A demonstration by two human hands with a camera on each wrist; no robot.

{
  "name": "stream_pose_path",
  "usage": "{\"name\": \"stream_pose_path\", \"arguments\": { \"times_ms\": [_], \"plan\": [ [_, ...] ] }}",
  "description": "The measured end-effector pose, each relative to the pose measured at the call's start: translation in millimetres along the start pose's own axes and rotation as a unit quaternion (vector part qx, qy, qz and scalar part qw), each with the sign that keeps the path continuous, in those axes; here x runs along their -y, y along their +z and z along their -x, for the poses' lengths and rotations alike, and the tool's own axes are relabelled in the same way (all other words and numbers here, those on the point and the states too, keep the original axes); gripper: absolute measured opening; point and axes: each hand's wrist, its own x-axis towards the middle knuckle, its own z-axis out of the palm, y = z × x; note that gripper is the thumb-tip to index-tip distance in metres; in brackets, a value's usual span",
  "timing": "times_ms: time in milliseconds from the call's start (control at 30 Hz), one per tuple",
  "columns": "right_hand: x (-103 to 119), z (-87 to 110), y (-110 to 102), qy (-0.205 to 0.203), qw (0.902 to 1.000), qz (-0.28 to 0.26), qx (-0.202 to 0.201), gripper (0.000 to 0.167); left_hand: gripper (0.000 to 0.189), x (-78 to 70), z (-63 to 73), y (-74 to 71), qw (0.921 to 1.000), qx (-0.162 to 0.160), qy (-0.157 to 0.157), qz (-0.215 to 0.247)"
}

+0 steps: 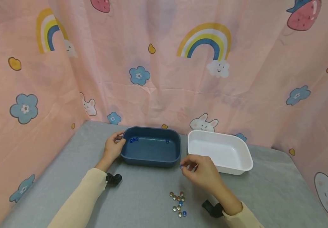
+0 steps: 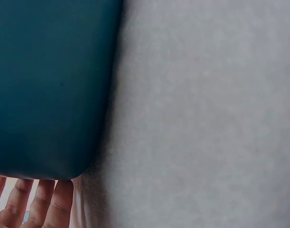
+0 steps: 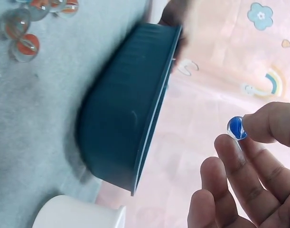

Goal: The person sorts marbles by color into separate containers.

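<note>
While the right hand (image 1: 202, 172) hangs above the grey table (image 1: 141, 205) near the middle of the head view, its grip is narrow, thumb and fingertips (image 3: 232, 147) pinching a single blue marble (image 3: 237, 128); in the head view that marble (image 1: 181, 166) shows as a small blue dot at the hand's 9 o'clock, just off the near right corner of the blue tray (image 1: 151, 150). The left hand (image 1: 113, 147) rests against the tray's left short wall, at the tray's 9 o'clock, with the thumb on the rim and the fingers curled round the wall; the left wrist view shows only the tray's dark outer side (image 2: 50, 85) close up, with fingertips (image 2: 40, 209) at its lower edge. Inside the blue tray lie a few blue marbles (image 1: 133, 139) near its far left corner, and one more (image 1: 167, 141) toward its right side. A white tray (image 1: 239, 158) stands just beside the blue one, at its 3 o'clock, with a narrow gap between them. A loose cluster of marbles (image 1: 178, 204), clear, reddish and blue, lies on the table at the right hand's 7 o'clock, apart from both trays. Both arms wear pale yellow sleeves (image 1: 81, 202). A pink curtain (image 1: 164, 63) printed with rainbows, flowers and rabbits closes the table in on three sides.
</note>
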Motion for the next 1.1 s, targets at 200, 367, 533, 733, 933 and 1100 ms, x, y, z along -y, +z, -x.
{"name": "stream_pose_path", "arguments": {
  "times_ms": [200, 367, 533, 733, 933, 1100],
  "plan": [
    [4, -8.5, 1, -0.016, 0.9998, 0.004, -0.009, 0.012, 0.042, -0.4, 0.3, 0.3, 1.0000, 0.003, -0.003, 0.000],
    [6, -16.3, 2, -0.009, 0.9999, -0.002, -0.010, 0.009, 0.043, -0.4, 0.3, -0.1, 1.0000, 0.003, -0.003, 0.002],
    [5, -24.1, 5, -0.001, 0.9999, -0.014, -0.006, 0.007, 0.043, -1.1, 1.2, -0.9, 1.0000, 0.003, -0.002, 0.000],
    [2, -32.8, 9, 0.012, 0.9997, -0.022, -0.003, 0.007, 0.043, -1.0, 0.8, -0.5, 1.0000, 0.003, -0.002, -0.001],
    [0, -42.2, 13, 0.011, 0.9997, -0.018, -0.010, 0.007, 0.043, -1.1, -0.3, -0.6, 1.0000, 0.001, 0.001, -0.003],
    [-2, -50.3, 18, 0.012, 0.9998, -0.010, -0.011, 0.007, 0.043, -0.5, -0.5, -1.7, 1.0000, 0.000, 0.005, -0.003]
  ]
}}
